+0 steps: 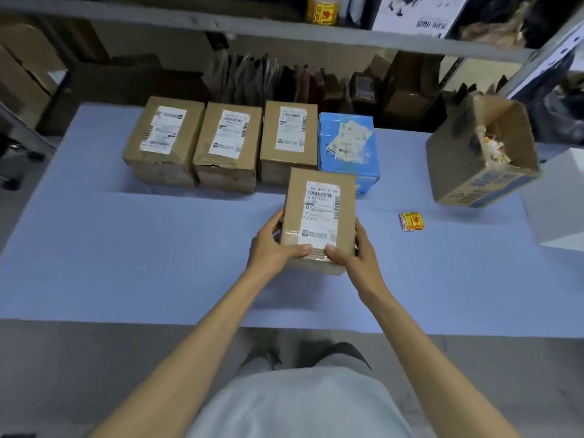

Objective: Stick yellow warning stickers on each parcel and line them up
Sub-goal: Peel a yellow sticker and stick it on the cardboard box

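A brown cardboard parcel (319, 213) with a white shipping label is held over the blue table (142, 248), in front of the row. My left hand (273, 245) grips its left side, thumb on top. My right hand (354, 251) grips its right side, thumb on the near edge. Behind it stand three brown parcels in a row (164, 140) (227, 143) (289, 137) and a blue parcel (347, 147) at the row's right end. A small stack of yellow warning stickers (410, 221) lies on the table to the right. No yellow sticker shows on any parcel.
An open cardboard box (480, 153) holding scraps stands tilted at the right, beside a white box (556, 200). A yellow sticker roll (322, 9) sits on the shelf above. Cartons and bags fill the space behind the table.
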`<control>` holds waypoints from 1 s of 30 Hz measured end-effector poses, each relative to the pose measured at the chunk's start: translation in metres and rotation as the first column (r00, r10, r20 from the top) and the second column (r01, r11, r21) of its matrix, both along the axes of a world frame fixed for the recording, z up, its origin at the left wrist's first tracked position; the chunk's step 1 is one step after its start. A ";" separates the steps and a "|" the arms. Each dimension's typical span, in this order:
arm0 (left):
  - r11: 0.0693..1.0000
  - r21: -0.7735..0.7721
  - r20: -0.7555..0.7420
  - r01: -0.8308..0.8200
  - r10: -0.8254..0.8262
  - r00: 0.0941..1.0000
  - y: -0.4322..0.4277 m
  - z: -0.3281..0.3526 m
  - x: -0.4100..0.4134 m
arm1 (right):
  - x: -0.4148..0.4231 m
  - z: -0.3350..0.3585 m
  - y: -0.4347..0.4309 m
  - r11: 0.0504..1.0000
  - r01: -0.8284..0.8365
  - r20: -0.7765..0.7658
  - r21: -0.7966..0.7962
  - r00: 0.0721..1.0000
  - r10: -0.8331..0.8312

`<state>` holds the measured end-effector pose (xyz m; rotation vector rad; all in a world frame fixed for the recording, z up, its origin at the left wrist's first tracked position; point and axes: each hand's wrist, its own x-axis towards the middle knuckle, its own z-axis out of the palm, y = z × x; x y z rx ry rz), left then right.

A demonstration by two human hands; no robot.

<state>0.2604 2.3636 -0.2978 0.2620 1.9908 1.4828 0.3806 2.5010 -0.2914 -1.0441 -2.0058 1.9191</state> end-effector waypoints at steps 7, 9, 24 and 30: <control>0.998 -0.042 -0.006 -0.036 0.036 0.999 0.028 -0.009 0.004 | -0.001 -0.020 0.028 0.997 -0.016 -0.030 -0.075 0.999 0.014; 0.997 -0.064 -0.007 -0.045 0.045 0.999 0.038 -0.012 0.009 | 0.000 -0.024 0.038 0.995 -0.028 -0.035 -0.093 0.999 0.025; 0.984 -0.156 -0.063 -0.088 0.079 0.995 0.062 -0.030 0.026 | 0.012 -0.038 0.067 0.985 -0.104 0.053 -0.141 0.992 0.113; 0.982 -0.186 -0.046 0.027 -0.036 0.998 0.060 -0.037 0.019 | 0.009 -0.044 0.070 0.983 -0.132 0.011 -0.126 0.991 0.134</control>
